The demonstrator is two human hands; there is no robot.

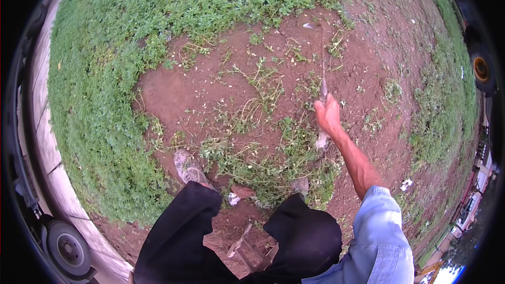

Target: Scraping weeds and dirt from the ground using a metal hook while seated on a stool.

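In my right hand [328, 115] is the handle of a hand sickle [323, 63], its long thin shank reaching away from me over bare reddish soil. The small bent blade at its far end is blurred, near the edge of the green leafy plants [252, 0]. Uprooted weeds [272, 165] lie in a loose heap between my shoes and under my forearm. The handle's pale lower end shows below my fist. Only a bit of what may be my left hand [131, 277] shows at the lower left, beside my knee; its fingers are hidden.
My left shoe [191, 167] stands on soil by the plants; my right shoe [300, 185] is partly covered by weeds. A low wooden frame [250, 254] lies beneath me. At left run a concrete kerb [65, 189] and a vehicle wheel [70, 247]. White litter [406, 184] lies at right.
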